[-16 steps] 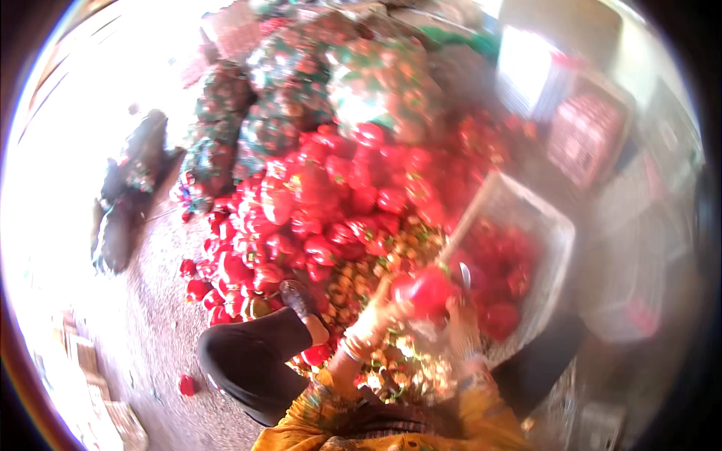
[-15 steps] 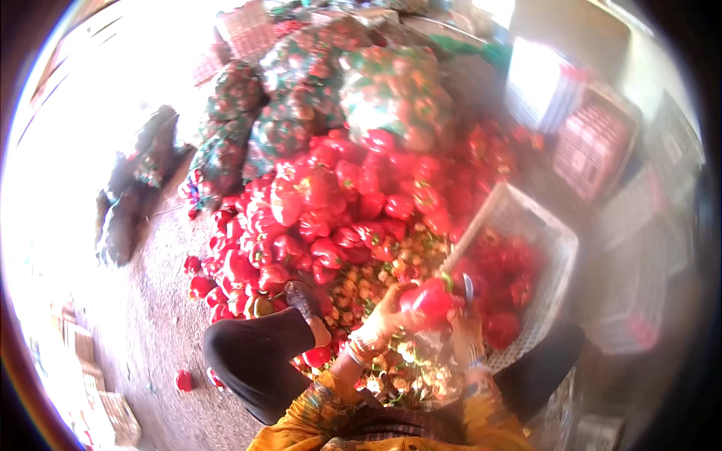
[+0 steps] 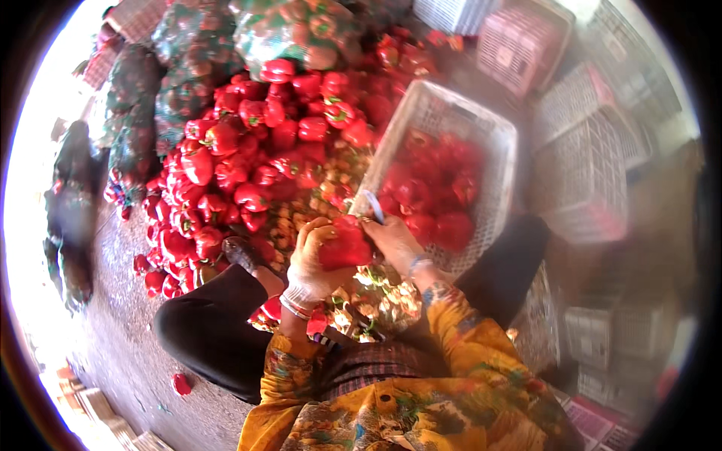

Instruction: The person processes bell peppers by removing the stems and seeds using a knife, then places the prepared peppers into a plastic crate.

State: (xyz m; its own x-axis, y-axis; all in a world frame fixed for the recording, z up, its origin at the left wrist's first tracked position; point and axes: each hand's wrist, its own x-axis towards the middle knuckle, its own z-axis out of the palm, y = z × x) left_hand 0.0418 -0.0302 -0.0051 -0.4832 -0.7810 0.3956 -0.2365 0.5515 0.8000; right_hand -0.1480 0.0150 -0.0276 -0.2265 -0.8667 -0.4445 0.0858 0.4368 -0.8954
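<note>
My left hand [image 3: 307, 263], in a pale glove, is closed round a red bell pepper [image 3: 344, 246]. My right hand [image 3: 397, 242] touches the pepper's right side and grips a small knife [image 3: 373, 206]. The knife's blade points up and away from me; its handle is hidden in my fingers. Just beyond my right hand is a white plastic crate [image 3: 505, 154] with several red peppers [image 3: 444, 184] in it. Under my hands lies a heap of cut pepper cores [image 3: 387, 301] with green stems.
A big pile of red peppers [image 3: 248, 143] spreads ahead to the left. Behind it stand filled mesh sacks [image 3: 297, 34]. More crates [image 3: 587, 169] stand at the right, a pink one [image 3: 523, 45] at the far right. A lone red piece [image 3: 181, 384] lies on the floor at the left.
The whole view has shifted, so the pile and crate sit further left and higher. My right hand has come closer against the pepper, and the knife blade has tilted leftward.
</note>
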